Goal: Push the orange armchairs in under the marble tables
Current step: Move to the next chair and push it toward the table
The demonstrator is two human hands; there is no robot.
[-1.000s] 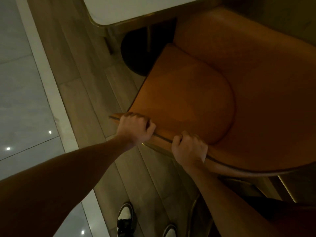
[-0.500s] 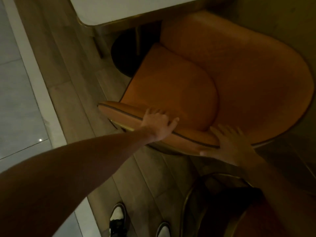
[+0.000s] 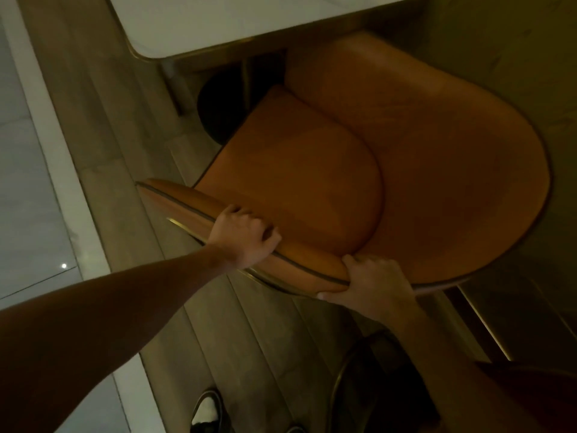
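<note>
Head view: table pedestal (image 3: 246,76) fronts orange armchair (image 3: 406,151).

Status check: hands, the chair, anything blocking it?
Left hand and right hand gripping armchair rim. Seat mostly outside marble table. Dark table base ahead.

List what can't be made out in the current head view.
- Orange upholstered armchair: legs hidden beneath its own seat and shell.
- White marble table: top cut off by the upper edge; part of its base hidden behind the chair.
- Left hand: palm hidden against the chair's rim.
- Right hand: fingertips hidden, curled over the rim.
- Black-and-white shoes: cut off by the bottom edge.
- Dark object with a gold ring at bottom right: too dim to identify.
</note>
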